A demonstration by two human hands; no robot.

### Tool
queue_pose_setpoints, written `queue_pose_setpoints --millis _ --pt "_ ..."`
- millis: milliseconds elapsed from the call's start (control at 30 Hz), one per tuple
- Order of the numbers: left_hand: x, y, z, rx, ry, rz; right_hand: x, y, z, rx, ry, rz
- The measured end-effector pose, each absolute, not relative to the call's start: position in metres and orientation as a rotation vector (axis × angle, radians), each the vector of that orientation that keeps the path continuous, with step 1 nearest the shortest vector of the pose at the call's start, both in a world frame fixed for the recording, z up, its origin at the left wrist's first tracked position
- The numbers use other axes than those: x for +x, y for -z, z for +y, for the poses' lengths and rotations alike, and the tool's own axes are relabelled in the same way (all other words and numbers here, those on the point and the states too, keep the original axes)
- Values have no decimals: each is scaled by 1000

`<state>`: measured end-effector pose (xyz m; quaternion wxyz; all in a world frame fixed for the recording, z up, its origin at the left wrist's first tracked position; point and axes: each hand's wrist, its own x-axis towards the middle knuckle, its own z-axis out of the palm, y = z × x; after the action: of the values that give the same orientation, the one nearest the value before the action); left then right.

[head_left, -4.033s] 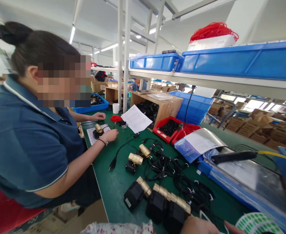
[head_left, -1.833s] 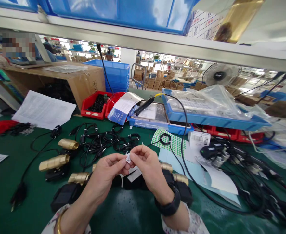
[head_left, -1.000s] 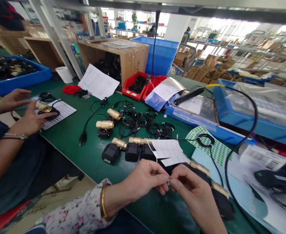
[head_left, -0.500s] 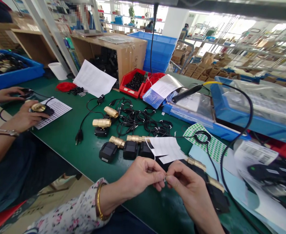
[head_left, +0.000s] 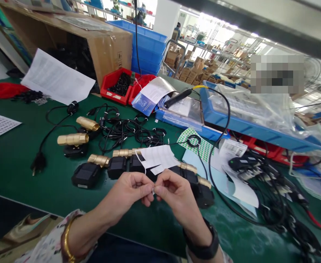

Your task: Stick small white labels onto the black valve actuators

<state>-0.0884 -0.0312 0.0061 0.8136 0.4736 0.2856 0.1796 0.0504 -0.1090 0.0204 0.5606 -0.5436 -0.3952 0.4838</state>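
The left hand point(head_left: 131, 190) and right hand point(head_left: 175, 191) met at the fingertips, clamped on a small white piece point(head_left: 153, 191) over the green bench point(head_left: 141, 228).
It was between the near edge point(head_left: 26, 205) and a row of black-bodied brass valves point(head_left: 116, 167), with white paper strips point(head_left: 160, 157) across some. Farther out, a red bin point(head_left: 105, 92) held small black parts point(head_left: 120, 84), a cardboard box point(head_left: 112, 51) dark items point(head_left: 73, 54), and a blue tray point(head_left: 248, 133) clear plastic point(head_left: 259, 102).

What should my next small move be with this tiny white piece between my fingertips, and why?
I'd probably loosen the right hand slightly, letting the left hand hold the small white piece. Both hands' fingertips meet at it and cover most of it, so freeing one side should let you see it better.
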Motion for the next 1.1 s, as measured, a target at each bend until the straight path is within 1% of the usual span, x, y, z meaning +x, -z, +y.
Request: queue_pose_setpoints --millis 467,867,1100 --pt "-88 -9 -31 1043 -368 613 52 -19 -111 -1232 -1150 -904" --pt "-88 -8 -29 1080 -351 615 50 -20 -111 -1292 -1117 -920" --pt "-86 -13 -26 1063 -349 637 48 -17 -109 -1285 -1151 -794"
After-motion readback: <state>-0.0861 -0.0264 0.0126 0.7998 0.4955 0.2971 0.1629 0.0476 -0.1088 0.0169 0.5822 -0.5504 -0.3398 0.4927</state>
